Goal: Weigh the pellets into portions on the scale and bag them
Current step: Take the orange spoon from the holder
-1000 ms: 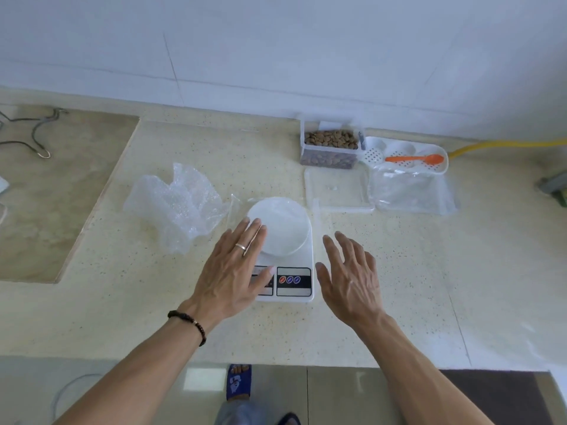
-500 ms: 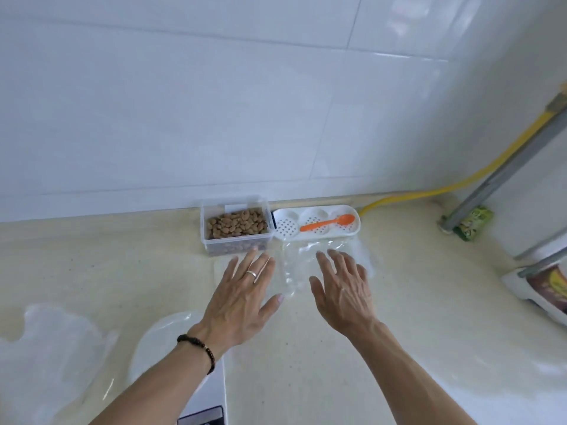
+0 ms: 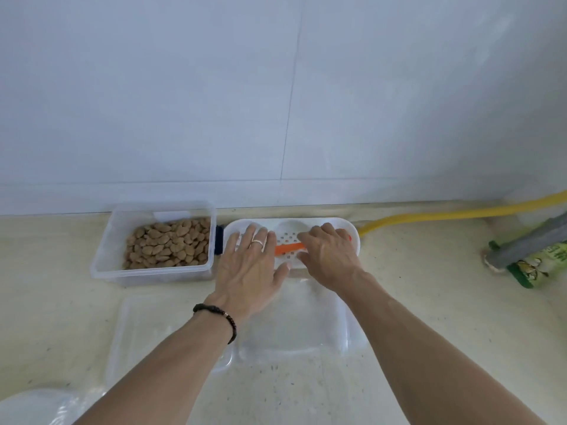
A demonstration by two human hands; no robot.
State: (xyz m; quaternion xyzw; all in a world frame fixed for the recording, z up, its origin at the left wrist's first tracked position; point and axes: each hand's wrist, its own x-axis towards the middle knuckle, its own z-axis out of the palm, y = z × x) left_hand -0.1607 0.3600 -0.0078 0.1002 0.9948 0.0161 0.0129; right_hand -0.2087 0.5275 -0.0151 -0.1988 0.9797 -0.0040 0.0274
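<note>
A clear box (image 3: 104, 256) holding brown pellets (image 3: 168, 246) stands by the wall. To its right lies a white perforated tray (image 3: 287, 230) with an orange spoon (image 3: 288, 249) in it. My left hand (image 3: 250, 271) lies flat, fingers straight, over the tray's left end. My right hand (image 3: 329, 256) is over the tray's right half, with its fingers and thumb curled round the spoon and hiding its bowl. Clear bags (image 3: 294, 323) lie on the counter under my wrists. The scale's white bowl (image 3: 33, 406) shows only at the bottom left corner.
A clear lid (image 3: 144, 329) lies flat in front of the pellet box. A yellow hose (image 3: 445, 214) runs along the wall to the right. A grey pipe (image 3: 527, 243) and a green packet (image 3: 540, 266) sit at the right edge.
Both hands have reached forward from the scale, over the bags, to the white tray. My right hand's fingers went from spread to curled on the orange spoon. The view followed, leaving the scale at bottom left.
</note>
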